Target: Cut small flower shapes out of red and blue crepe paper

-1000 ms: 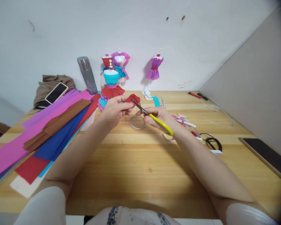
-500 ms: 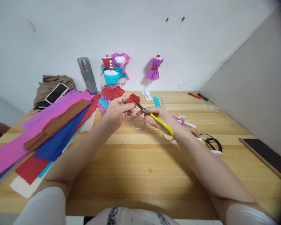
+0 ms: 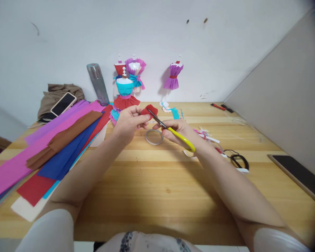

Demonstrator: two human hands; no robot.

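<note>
Near the middle of the table, my left hand pinches a small piece of red paper between thumb and fingers. My right hand grips scissors with yellow handles, their dark blades lying against the red paper. Whether the blades are parted is too small to tell. Below and between both hands, a round clear ring of tape lies on the table. Behind my left hand stands a small mannequin in a turquoise top and red ruffled skirt.
Coloured paper strips cover the left side, with a phone, brown cloth and bottle behind. A purple-dressed mannequin stands at the back. Scraps, a black cord loop and a dark tablet lie right.
My left hand has shifted slightly left, and its fingers have moved a little on the red paper. My right hand and the scissors are almost where they were.
</note>
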